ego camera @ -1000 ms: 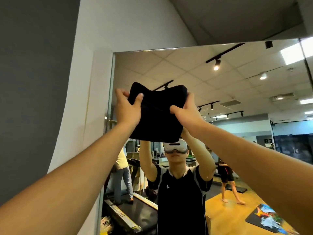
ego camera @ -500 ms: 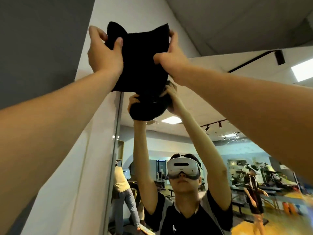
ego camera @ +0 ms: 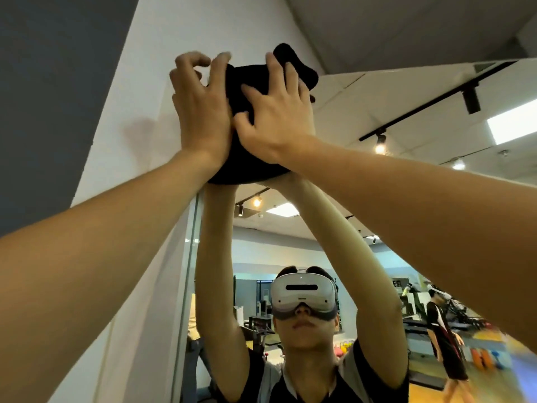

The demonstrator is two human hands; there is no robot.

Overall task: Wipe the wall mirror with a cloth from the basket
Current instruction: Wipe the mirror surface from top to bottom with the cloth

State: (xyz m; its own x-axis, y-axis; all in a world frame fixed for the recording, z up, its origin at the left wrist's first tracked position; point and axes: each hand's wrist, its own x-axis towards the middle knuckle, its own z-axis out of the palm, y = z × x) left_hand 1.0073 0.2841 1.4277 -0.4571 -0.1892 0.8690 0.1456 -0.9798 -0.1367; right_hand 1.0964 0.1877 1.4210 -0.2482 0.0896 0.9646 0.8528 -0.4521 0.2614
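Observation:
The black cloth (ego camera: 294,66) is pressed flat high up at the top left corner of the wall mirror (ego camera: 392,106). My left hand (ego camera: 200,109) lies over the cloth's left edge, palm against it, with its upper fingers loosely bent above the white wall. My right hand (ego camera: 276,114) presses on the cloth's middle, fingers spread and straight. Most of the cloth is hidden under both hands; its top right corner and lower edge stick out. The mirror reflects my raised arms and my headset.
A white wall strip (ego camera: 139,158) borders the mirror on the left, with a dark grey wall (ego camera: 43,82) beyond it. The ceiling (ego camera: 406,24) is close above the mirror's top edge. Gym machines and another person show in the reflection.
Both hands went from gripping the cloth by its sides in front of the mirror to pressing it flat, after lifting it to the mirror's top left corner.

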